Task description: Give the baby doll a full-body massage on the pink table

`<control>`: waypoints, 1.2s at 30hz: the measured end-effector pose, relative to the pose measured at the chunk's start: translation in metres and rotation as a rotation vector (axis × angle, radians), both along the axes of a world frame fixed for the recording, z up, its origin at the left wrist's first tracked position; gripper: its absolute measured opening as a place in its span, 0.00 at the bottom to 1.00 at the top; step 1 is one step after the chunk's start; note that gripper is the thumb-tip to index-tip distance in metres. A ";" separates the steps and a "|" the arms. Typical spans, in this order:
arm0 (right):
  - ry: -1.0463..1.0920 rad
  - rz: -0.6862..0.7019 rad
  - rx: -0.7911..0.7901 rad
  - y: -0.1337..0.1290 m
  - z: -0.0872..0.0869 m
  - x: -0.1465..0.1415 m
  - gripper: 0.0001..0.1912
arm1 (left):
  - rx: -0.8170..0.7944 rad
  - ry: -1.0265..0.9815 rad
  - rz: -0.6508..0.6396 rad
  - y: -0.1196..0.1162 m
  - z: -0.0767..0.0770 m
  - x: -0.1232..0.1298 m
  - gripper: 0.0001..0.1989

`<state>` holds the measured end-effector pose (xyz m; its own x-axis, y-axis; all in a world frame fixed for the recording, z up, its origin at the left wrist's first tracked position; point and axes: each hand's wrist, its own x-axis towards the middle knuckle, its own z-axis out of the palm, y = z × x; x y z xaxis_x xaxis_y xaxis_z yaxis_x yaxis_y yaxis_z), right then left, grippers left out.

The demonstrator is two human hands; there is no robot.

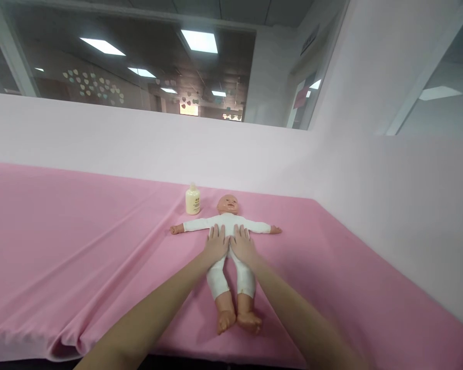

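In the head view, lays the left hand and the right hand side by side on the lower torso of the doll, fingers of both released and extended toward its head. Shows the doll face up, arms spread, head near the far edge of the pink-covered table, feet toward the near edge. Includes a pale yellow bottle upright near the far edge, left of the doll's head.

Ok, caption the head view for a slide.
Both hands flat on a doll, a bottle near its head.
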<state>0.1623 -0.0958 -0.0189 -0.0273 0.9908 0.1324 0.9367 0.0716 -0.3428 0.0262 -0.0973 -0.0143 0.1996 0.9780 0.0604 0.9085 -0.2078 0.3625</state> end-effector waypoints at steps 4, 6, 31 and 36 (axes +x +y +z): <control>0.083 0.124 -0.009 -0.061 -0.010 0.011 0.35 | -0.041 -0.027 -0.126 -0.061 -0.007 -0.013 0.35; 0.105 0.185 0.005 -0.088 -0.015 0.019 0.36 | -0.051 -0.033 -0.175 -0.088 -0.009 -0.023 0.35; -0.081 -0.055 0.219 0.030 -0.050 0.117 0.32 | 0.266 0.077 0.149 0.065 -0.048 -0.100 0.27; -0.090 -0.140 0.340 0.010 -0.046 0.132 0.28 | 0.257 0.115 0.260 0.059 -0.048 -0.127 0.27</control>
<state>0.2947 -0.0860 -0.0647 0.0791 0.8857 0.4575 0.9708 0.0360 -0.2374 -0.1006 -0.0379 -0.0623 -0.0336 0.9529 0.3015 0.9746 -0.0356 0.2211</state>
